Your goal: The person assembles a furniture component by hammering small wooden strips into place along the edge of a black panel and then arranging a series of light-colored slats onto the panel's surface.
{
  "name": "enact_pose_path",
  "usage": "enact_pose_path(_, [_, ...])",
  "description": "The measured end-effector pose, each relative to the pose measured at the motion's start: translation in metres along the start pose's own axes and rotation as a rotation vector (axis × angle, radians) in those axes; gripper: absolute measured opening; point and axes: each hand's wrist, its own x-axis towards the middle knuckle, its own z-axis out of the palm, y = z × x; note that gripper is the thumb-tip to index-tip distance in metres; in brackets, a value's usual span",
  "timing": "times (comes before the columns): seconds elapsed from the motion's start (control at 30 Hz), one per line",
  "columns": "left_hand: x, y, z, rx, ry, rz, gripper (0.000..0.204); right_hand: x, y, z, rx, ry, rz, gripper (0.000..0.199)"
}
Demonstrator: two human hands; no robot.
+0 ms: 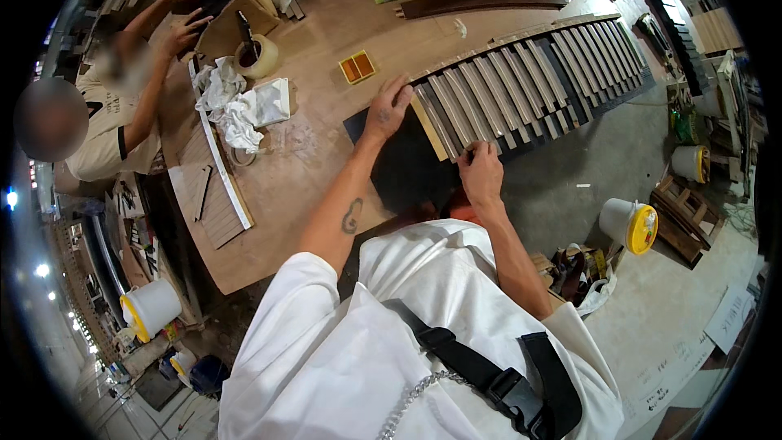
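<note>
A long panel of light wooden slats point(489, 94) on a black backing lies slantwise across the table. A paler wood strip point(429, 129) runs along its left end. At the strip's far end, my left hand point(393, 106) rests with fingers stretched out against the panel's corner. My right hand point(481, 173) is at the near edge, by the slat ends, its thumb and fingers pinched together. Whatever is between those fingertips looks dark and too small to make out. A black sheet point(407, 167) spreads under and beside the panel's left end.
On the brown tabletop point(309, 171) are a yellow-edged box point(357, 67), a tape roll point(256, 57), white crumpled cloths point(236, 106) and a white metal bar point(220, 151). Another person's hands point(189, 28) work at the far left. A white bucket point(629, 224) stands right.
</note>
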Motion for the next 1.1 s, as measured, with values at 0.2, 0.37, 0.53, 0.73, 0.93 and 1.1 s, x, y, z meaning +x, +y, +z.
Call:
enact_pose_path(0.2, [-0.004,0.0,0.0,0.059,-0.001,-0.025,0.049,-0.002,0.009,0.008,-0.006,0.048,-0.041,0.017])
enact_pose_path(0.37, [-0.002,-0.002,0.0,-0.023,-0.02,-0.031,0.05,-0.005,0.011,0.011,0.004,0.086,-0.111,0.015])
enact_pose_path(0.53, [0.005,-0.005,-0.009,-0.099,-0.107,-0.079,0.048,0.0,0.012,0.003,0.054,0.064,-0.16,0.018])
enact_pose_path(0.73, [0.004,-0.004,-0.008,-0.052,-0.116,-0.079,0.046,-0.031,0.004,0.0,0.125,0.068,-0.134,0.031])
enact_pose_path(0.93, [0.011,-0.019,-0.011,-0.06,-0.152,-0.113,0.045,-0.026,0.007,0.009,0.084,0.061,-0.208,0.026])
enact_pose_path(1.1, [0.018,-0.012,-0.016,-0.032,-0.164,-0.146,0.037,-0.028,-0.006,0.009,0.051,0.109,-0.145,0.021])
